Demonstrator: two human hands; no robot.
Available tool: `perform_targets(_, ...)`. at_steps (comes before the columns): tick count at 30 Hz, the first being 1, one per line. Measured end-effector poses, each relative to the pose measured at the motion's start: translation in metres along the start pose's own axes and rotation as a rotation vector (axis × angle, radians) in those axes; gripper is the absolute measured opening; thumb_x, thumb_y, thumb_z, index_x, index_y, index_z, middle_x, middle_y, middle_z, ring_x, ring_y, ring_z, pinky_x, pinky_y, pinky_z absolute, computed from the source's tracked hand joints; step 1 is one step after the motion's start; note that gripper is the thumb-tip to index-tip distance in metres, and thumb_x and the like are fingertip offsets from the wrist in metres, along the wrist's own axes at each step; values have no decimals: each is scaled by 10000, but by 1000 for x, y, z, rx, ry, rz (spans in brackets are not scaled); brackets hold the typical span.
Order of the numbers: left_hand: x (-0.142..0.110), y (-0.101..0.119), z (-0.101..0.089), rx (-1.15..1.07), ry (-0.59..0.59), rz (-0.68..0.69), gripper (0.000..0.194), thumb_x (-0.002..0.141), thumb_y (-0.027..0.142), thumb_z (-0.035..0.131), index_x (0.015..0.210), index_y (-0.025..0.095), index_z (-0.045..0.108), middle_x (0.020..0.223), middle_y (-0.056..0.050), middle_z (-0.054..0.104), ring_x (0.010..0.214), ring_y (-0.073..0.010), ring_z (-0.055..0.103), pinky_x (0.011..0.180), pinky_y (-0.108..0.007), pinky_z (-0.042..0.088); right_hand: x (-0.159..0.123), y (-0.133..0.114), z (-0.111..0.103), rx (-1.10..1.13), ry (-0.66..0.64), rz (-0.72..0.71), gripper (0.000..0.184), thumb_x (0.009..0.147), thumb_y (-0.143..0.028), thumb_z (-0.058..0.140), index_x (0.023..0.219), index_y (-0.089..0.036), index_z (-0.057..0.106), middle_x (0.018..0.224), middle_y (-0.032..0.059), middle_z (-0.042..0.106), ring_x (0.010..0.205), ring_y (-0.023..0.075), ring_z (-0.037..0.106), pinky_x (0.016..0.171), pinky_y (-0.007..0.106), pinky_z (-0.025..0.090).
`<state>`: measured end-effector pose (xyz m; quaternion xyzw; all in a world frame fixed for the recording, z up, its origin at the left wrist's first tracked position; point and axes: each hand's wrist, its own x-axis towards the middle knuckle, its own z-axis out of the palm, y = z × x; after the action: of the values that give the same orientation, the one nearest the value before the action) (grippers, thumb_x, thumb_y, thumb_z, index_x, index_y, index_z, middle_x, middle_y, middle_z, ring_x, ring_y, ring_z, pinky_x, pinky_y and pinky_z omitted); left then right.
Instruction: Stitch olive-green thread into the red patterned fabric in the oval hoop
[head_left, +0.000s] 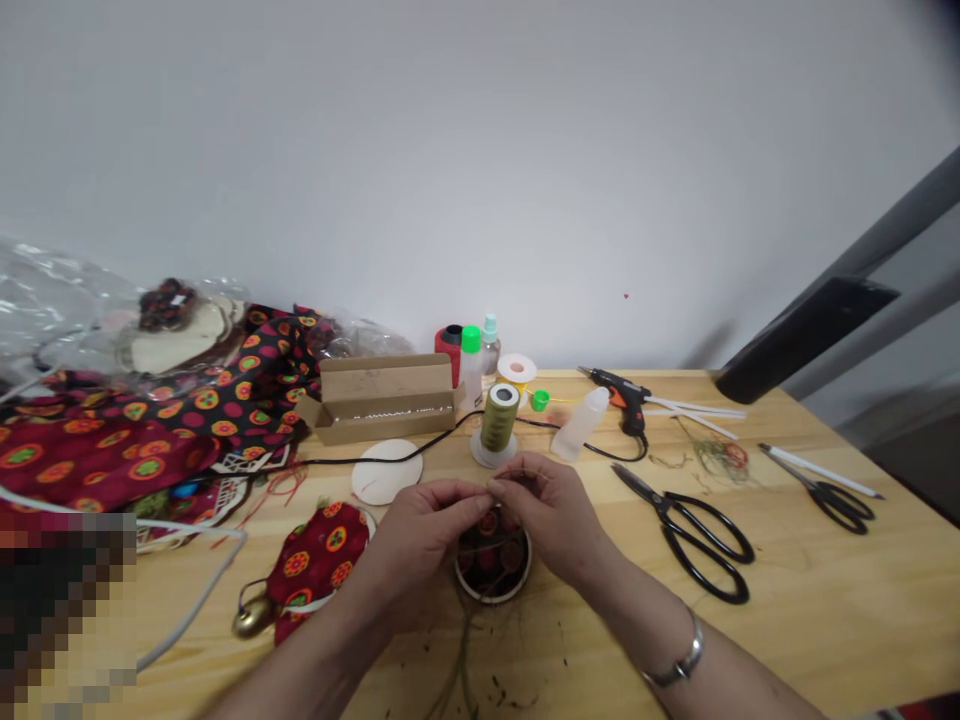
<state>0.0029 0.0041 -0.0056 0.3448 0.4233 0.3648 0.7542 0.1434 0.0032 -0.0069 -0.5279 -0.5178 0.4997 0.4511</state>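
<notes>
My left hand and my right hand meet fingertip to fingertip, both pinched closed. A thin strand of thread shows at the fingers; its exact path between them is hard to make out. Right below lies a round piece covered in dark flowered fabric with a pale rim, its top partly hidden by my hands. Olive-green threads trail from it toward the front of the table. Just behind my fingers stands a cone of olive thread.
Black-handled scissors lie at right, near smaller scissors and a glue gun. At left are a red flowered fabric piece, a brass bell, a white disc and a cardboard box. A black cord crosses behind.
</notes>
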Motion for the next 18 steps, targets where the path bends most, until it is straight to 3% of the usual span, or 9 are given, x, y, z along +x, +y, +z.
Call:
perform_targets(6,1,-4,0,-29,-32,46,195,677,256,671,840,160,713,713,-57,701,621,-168,612,642,-296,470,1,-3,1,134,-15,57,103,686,-241,607,661,-152,562,463,-55,479,427,81,431,435,203,343)
perform_targets(11,-2,3,2,84,6,102,127,688,230,658,763,146,717,669,-41,686,627,-147,591,616,-249,454,0,-4,1,285,-65,206,175,688,-295,617,683,-136,544,449,-47,510,415,79,458,431,201,363)
perform_targets(15,-3,3,2,93,21,108,102,695,229,649,706,142,701,625,-21,655,608,-133,571,597,-239,438,-1,-4,1,280,-59,188,208,695,-326,613,656,-142,524,448,-41,522,409,80,468,431,204,378)
perform_targets(18,-2,1,0,91,19,111,114,694,254,652,703,147,688,549,16,595,470,-72,478,478,-194,360,-2,-6,0,248,-33,151,218,689,-337,624,661,-143,531,455,-42,522,412,82,466,438,210,380)
